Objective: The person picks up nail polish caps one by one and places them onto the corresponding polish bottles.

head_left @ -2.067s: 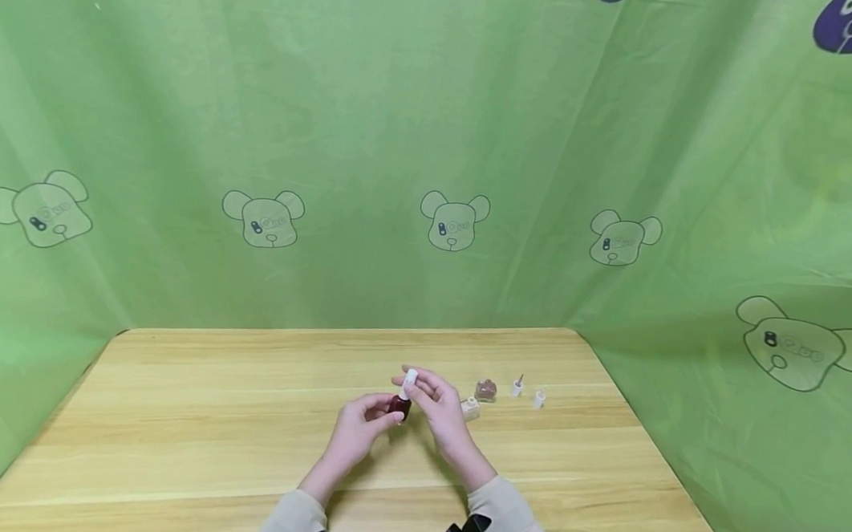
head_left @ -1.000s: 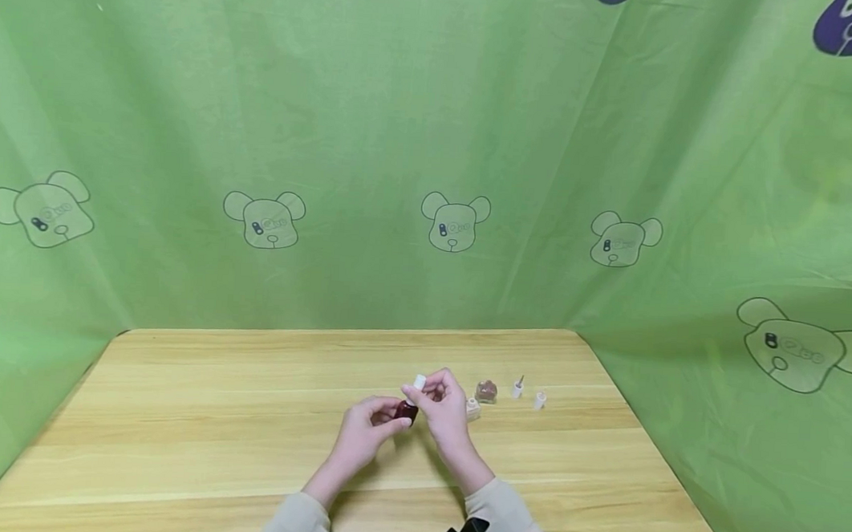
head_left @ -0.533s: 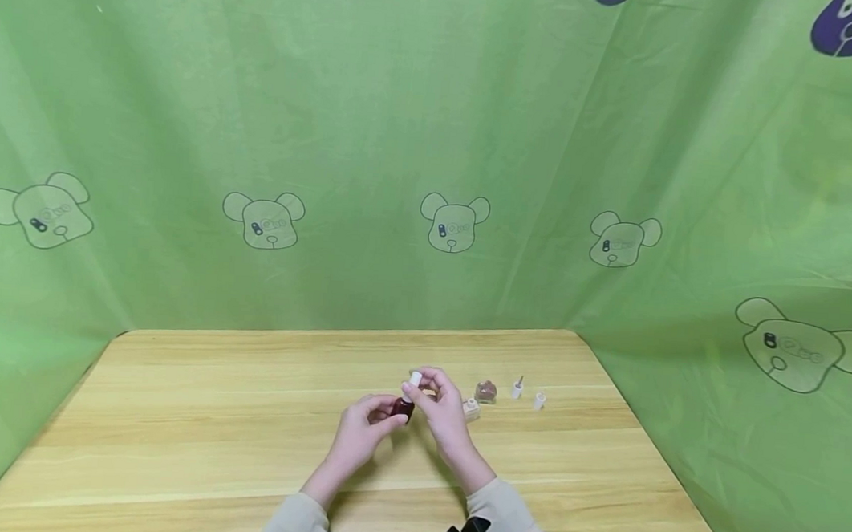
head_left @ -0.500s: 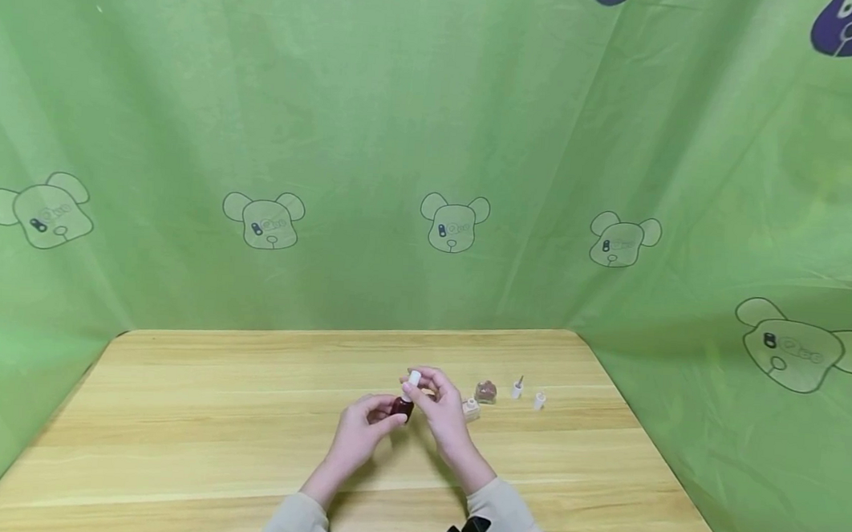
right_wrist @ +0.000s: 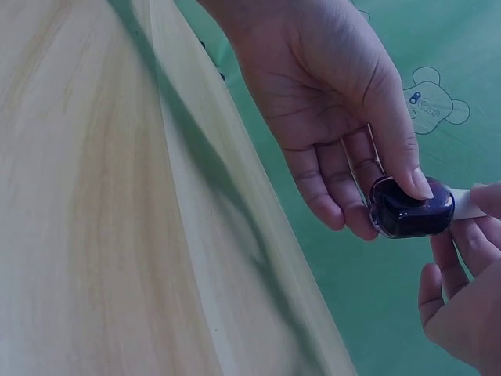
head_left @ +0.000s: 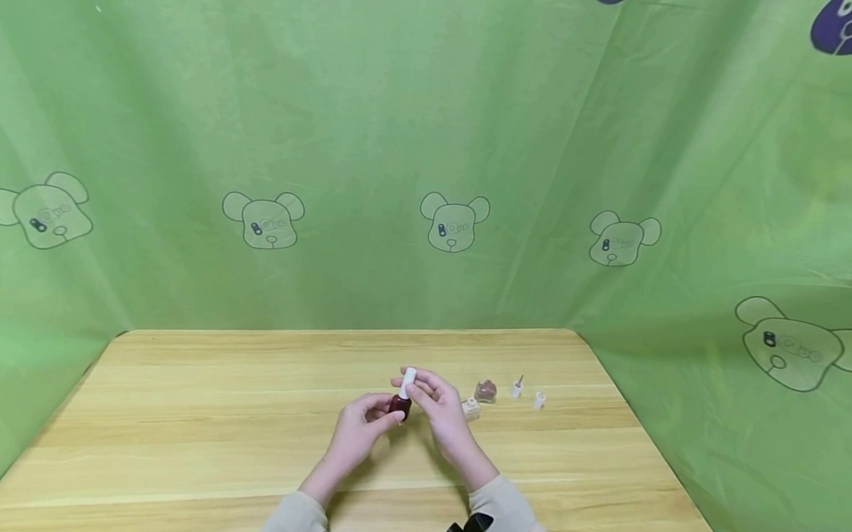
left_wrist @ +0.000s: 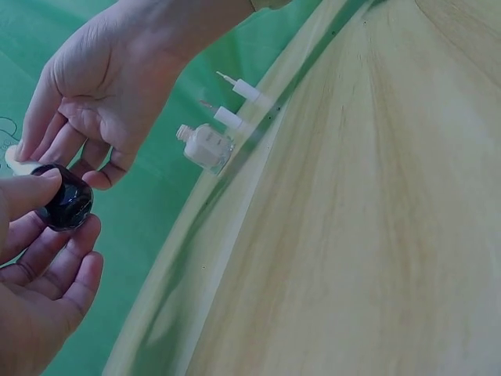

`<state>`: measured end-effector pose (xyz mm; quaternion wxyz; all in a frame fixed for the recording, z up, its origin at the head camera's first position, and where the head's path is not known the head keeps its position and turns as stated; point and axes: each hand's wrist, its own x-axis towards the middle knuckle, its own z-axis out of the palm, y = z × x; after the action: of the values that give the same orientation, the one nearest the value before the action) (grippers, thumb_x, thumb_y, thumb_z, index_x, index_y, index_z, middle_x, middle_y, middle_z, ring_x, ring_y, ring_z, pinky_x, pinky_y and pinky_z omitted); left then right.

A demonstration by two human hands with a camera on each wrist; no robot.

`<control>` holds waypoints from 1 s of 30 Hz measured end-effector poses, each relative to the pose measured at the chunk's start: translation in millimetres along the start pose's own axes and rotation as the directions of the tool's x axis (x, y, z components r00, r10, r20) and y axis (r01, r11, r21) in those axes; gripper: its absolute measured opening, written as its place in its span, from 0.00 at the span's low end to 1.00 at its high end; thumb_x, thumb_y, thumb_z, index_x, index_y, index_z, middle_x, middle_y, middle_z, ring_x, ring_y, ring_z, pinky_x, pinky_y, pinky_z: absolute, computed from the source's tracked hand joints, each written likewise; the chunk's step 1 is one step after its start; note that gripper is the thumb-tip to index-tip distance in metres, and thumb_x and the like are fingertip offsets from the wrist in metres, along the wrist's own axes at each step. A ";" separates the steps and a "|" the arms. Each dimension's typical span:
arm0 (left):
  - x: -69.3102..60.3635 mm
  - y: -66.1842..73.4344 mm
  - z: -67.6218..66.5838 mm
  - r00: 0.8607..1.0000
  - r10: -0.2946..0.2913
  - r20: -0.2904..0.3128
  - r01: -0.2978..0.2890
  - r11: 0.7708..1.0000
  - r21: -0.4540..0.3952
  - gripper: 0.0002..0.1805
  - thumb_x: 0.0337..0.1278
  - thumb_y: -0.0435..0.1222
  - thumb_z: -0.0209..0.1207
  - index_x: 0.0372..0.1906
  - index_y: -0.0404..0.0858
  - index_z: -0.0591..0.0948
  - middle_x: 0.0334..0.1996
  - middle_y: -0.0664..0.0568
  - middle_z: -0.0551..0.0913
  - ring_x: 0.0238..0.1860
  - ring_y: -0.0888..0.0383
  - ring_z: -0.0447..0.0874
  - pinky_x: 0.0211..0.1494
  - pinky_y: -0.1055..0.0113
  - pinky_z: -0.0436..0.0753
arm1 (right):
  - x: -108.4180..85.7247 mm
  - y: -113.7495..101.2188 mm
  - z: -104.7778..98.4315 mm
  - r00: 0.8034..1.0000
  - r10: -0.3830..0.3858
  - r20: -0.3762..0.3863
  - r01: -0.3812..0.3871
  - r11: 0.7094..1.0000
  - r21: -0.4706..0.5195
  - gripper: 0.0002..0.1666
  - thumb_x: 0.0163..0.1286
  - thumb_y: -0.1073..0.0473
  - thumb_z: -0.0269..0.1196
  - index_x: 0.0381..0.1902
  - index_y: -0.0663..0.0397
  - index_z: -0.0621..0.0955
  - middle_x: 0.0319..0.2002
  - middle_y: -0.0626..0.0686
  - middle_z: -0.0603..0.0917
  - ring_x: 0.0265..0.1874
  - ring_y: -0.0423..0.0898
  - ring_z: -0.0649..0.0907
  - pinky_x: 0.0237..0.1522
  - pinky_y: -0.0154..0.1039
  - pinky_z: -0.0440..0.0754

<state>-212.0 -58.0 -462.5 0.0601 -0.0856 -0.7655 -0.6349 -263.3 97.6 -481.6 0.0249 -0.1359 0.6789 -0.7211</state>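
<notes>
My left hand (head_left: 355,431) holds a small nail polish bottle (head_left: 400,408) of dark red polish between thumb and fingers, above the table. The fingers and thumb of my right hand (head_left: 447,420) pinch the bottle's tall white cap (head_left: 409,382). The cap sits at the bottle's neck, and both lean slightly to the right. In the right wrist view, the left thumb lies across the dark glass (right_wrist: 411,215), with the white cap (right_wrist: 467,205) at its right end. The left wrist view shows the bottle's rounded base (left_wrist: 72,205); there the left thumb partly covers the cap.
Just right of my right hand stands an uncapped bottle of pale polish (head_left: 471,409). Behind it is a pinkish-brown polish bottle (head_left: 486,391). Two white brush caps (head_left: 517,389) stand farther right, brushes up in the left wrist view. A green curtain (head_left: 375,135) surrounds the wooden table (head_left: 208,415).
Both hands shifted a little right with the bottle, then back left. The white cap dipped lower in the right fingers and now shows more of its length. Things on the table have stayed put.
</notes>
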 end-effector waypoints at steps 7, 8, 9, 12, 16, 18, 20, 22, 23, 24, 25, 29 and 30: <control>8.6 -23.2 4.8 1.000 -0.019 0.003 0.019 1.000 0.012 0.15 0.56 0.31 0.65 0.47 0.26 0.82 0.38 0.36 0.85 0.37 0.53 0.82 0.40 0.77 0.80 | 0.9 -1.2 1.0 0.997 0.020 -0.077 -0.020 1.000 0.001 0.21 0.64 0.63 0.65 0.54 0.67 0.78 0.48 0.64 0.86 0.44 0.39 0.86 0.56 0.30 0.78; 10.3 -28.5 5.6 1.000 -0.021 0.002 0.021 1.000 0.010 0.15 0.56 0.32 0.65 0.47 0.27 0.82 0.39 0.37 0.85 0.37 0.54 0.81 0.40 0.77 0.80 | 0.9 -1.6 1.3 0.996 0.021 -0.089 -0.021 1.000 -0.001 0.21 0.64 0.64 0.65 0.53 0.68 0.78 0.47 0.64 0.86 0.43 0.39 0.86 0.54 0.30 0.79; 11.7 -33.3 6.2 1.000 -0.021 0.000 0.021 1.000 0.008 0.16 0.56 0.33 0.66 0.47 0.28 0.83 0.39 0.38 0.85 0.37 0.55 0.82 0.40 0.77 0.80 | 0.6 -2.0 1.8 0.994 0.020 -0.103 -0.021 1.000 -0.005 0.20 0.63 0.64 0.66 0.52 0.68 0.78 0.45 0.62 0.87 0.41 0.38 0.86 0.53 0.30 0.79; 14.5 -43.1 6.8 1.000 -0.018 0.005 0.018 1.000 -0.007 0.16 0.55 0.35 0.67 0.47 0.31 0.83 0.39 0.40 0.86 0.37 0.58 0.81 0.41 0.76 0.80 | 0.7 -2.1 2.8 0.989 0.021 -0.144 -0.025 0.999 -0.023 0.19 0.61 0.65 0.67 0.49 0.69 0.79 0.41 0.57 0.89 0.38 0.37 0.85 0.49 0.30 0.80; 14.5 -45.9 6.3 1.000 -0.004 0.026 0.005 1.000 -0.016 0.18 0.53 0.38 0.68 0.47 0.32 0.84 0.38 0.42 0.86 0.36 0.60 0.82 0.43 0.75 0.82 | 0.7 -1.4 3.9 0.981 0.020 -0.195 -0.030 0.998 -0.048 0.17 0.59 0.66 0.69 0.44 0.69 0.79 0.34 0.50 0.89 0.34 0.37 0.83 0.45 0.29 0.80; 13.8 -45.3 6.3 0.999 0.005 0.034 -0.005 1.000 -0.012 0.18 0.53 0.39 0.68 0.47 0.32 0.84 0.38 0.42 0.86 0.36 0.60 0.82 0.43 0.75 0.82 | 0.7 -1.2 4.3 0.976 0.018 -0.217 -0.030 0.998 -0.053 0.16 0.57 0.67 0.70 0.42 0.69 0.79 0.31 0.47 0.87 0.32 0.37 0.82 0.43 0.29 0.79; 13.1 -45.1 6.7 0.999 0.015 0.041 -0.015 1.000 -0.004 0.18 0.54 0.39 0.68 0.46 0.32 0.83 0.38 0.41 0.86 0.36 0.60 0.82 0.43 0.75 0.82 | 0.4 -1.4 4.9 0.971 0.016 -0.238 -0.030 0.998 -0.055 0.16 0.56 0.68 0.70 0.40 0.68 0.78 0.28 0.45 0.84 0.31 0.37 0.81 0.42 0.29 0.79; 12.7 -45.3 7.4 0.999 0.018 0.044 -0.018 1.000 0.002 0.18 0.54 0.39 0.68 0.46 0.32 0.83 0.38 0.42 0.86 0.36 0.61 0.82 0.43 0.75 0.83 | 0.1 -1.5 5.5 0.967 0.012 -0.254 -0.027 0.998 -0.057 0.15 0.56 0.69 0.70 0.38 0.68 0.77 0.27 0.43 0.81 0.30 0.37 0.79 0.40 0.28 0.79; 12.5 -45.5 7.9 0.999 0.018 0.044 -0.018 1.000 0.006 0.18 0.53 0.39 0.68 0.46 0.32 0.84 0.37 0.42 0.86 0.36 0.61 0.82 0.43 0.75 0.83 | -0.2 -1.6 5.9 0.966 0.008 -0.258 -0.023 0.998 -0.055 0.15 0.55 0.69 0.70 0.38 0.68 0.76 0.26 0.43 0.80 0.29 0.37 0.79 0.39 0.28 0.79; 12.4 -45.7 8.4 0.999 0.018 0.043 -0.019 1.000 0.009 0.18 0.53 0.39 0.68 0.46 0.32 0.84 0.37 0.42 0.86 0.36 0.62 0.82 0.43 0.75 0.83 | -0.4 -1.4 6.1 0.965 0.005 -0.264 -0.019 0.998 -0.053 0.15 0.55 0.70 0.70 0.37 0.68 0.75 0.26 0.42 0.79 0.29 0.37 0.78 0.38 0.27 0.78; 12.2 -45.9 9.0 0.999 0.019 0.043 -0.020 1.000 0.013 0.18 0.53 0.39 0.68 0.46 0.32 0.84 0.37 0.42 0.86 0.35 0.62 0.82 0.42 0.75 0.83 | -0.6 -1.2 6.3 0.964 0.002 -0.266 -0.018 0.998 -0.056 0.16 0.55 0.70 0.70 0.37 0.68 0.74 0.26 0.42 0.78 0.29 0.37 0.77 0.36 0.27 0.78; 11.7 -46.3 11.1 0.998 0.034 0.045 -0.035 0.999 0.026 0.17 0.53 0.38 0.68 0.46 0.32 0.84 0.37 0.43 0.86 0.35 0.63 0.81 0.42 0.75 0.83 | -1.2 -0.6 7.3 0.961 -0.013 -0.277 -0.004 0.998 -0.062 0.19 0.54 0.71 0.70 0.36 0.70 0.71 0.25 0.43 0.75 0.27 0.37 0.75 0.33 0.27 0.76; 11.4 -46.1 11.5 0.998 0.038 0.045 -0.039 0.999 0.026 0.17 0.53 0.38 0.68 0.46 0.32 0.84 0.37 0.43 0.86 0.35 0.63 0.82 0.42 0.75 0.83 | -1.3 -0.7 7.7 0.960 -0.015 -0.281 -0.003 0.998 -0.065 0.19 0.54 0.71 0.70 0.36 0.70 0.70 0.25 0.43 0.75 0.27 0.37 0.75 0.33 0.26 0.76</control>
<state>-232.6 -54.4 -506.7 0.0562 -0.1136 -0.7735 -0.6210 -260.2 90.5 -480.9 -0.0783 -0.0350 0.6981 -0.7109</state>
